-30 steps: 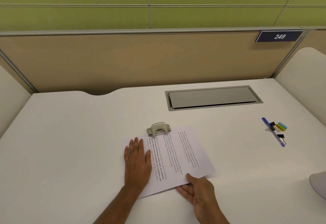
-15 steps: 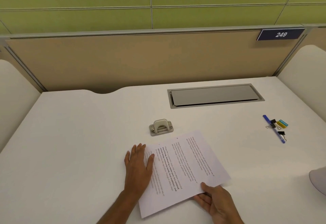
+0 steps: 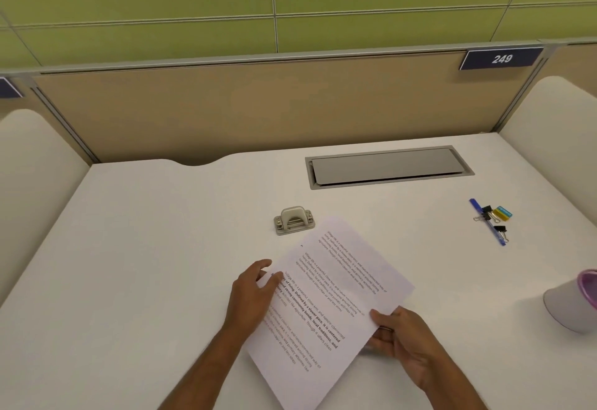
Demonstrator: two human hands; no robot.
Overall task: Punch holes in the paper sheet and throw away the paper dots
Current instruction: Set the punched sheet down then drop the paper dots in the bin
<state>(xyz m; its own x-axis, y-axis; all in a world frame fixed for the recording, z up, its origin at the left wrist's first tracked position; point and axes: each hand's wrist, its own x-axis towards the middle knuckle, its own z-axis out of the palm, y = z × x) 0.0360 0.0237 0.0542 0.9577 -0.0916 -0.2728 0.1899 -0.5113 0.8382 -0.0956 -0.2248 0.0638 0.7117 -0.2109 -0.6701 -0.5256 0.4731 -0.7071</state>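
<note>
A printed paper sheet [image 3: 326, 296] is lifted off the white desk [image 3: 145, 248], tilted, its far corner close to the punch. My right hand [image 3: 397, 335] pinches its right edge, thumb on top. My left hand [image 3: 253, 293] holds the left edge with curled fingers. A small beige hole punch [image 3: 294, 219] stands on the desk just beyond the sheet, apart from it. One small dark hole shows near the sheet's left edge.
A grey cable hatch [image 3: 389, 167] is set into the desk at the back. A blue pen and binder clips [image 3: 491, 219] lie at the right. A grey cup with a purple rim [image 3: 571, 299] stands at the right edge. Padded dividers flank the desk.
The sheet has been pulled out of the punch toward me and lifted. My left hand went from lying flat on the paper to holding its edge.
</note>
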